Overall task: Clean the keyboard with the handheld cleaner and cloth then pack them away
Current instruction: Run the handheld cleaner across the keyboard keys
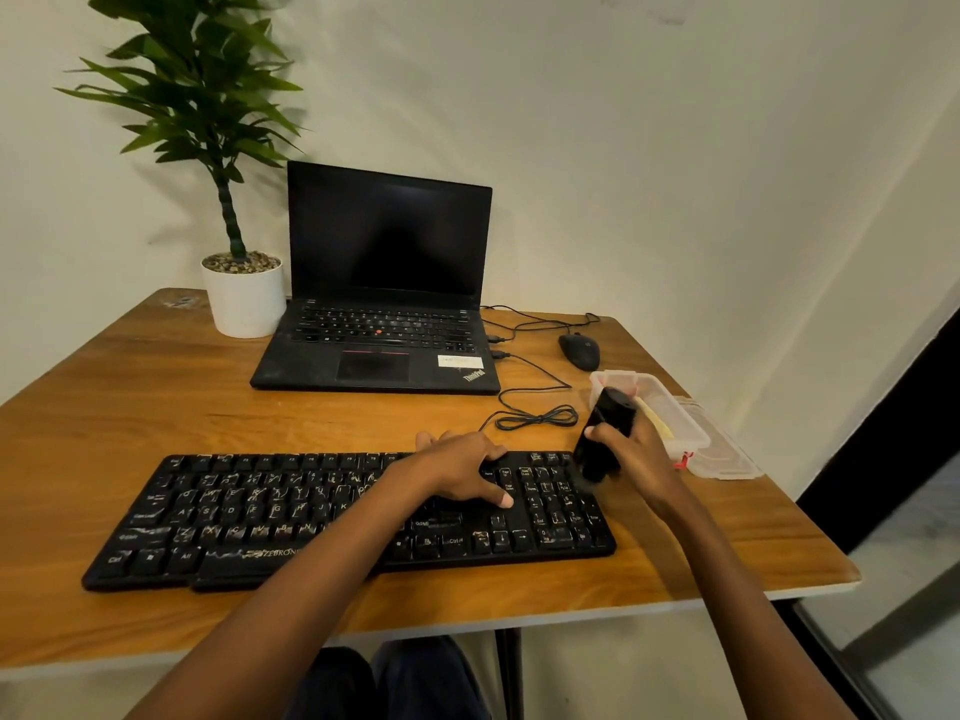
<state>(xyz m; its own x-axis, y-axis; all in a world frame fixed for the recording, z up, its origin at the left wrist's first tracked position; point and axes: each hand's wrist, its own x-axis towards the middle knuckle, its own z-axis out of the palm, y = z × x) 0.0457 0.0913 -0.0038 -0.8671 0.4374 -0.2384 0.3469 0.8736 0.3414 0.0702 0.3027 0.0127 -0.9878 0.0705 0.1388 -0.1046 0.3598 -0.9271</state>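
A black keyboard with worn, smudged keys lies across the near part of the wooden table. My left hand rests flat on its right-centre keys, fingers spread. My right hand grips a black handheld cleaner, tilted, with its lower end just above the number pad at the keyboard's right end. A clear plastic container stands behind that hand, with a yellowish cloth partly showing inside.
An open black laptop stands at the back, a white-potted plant to its left. A black mouse and coiled cable lie right of the laptop. The container's lid lies near the table's right edge.
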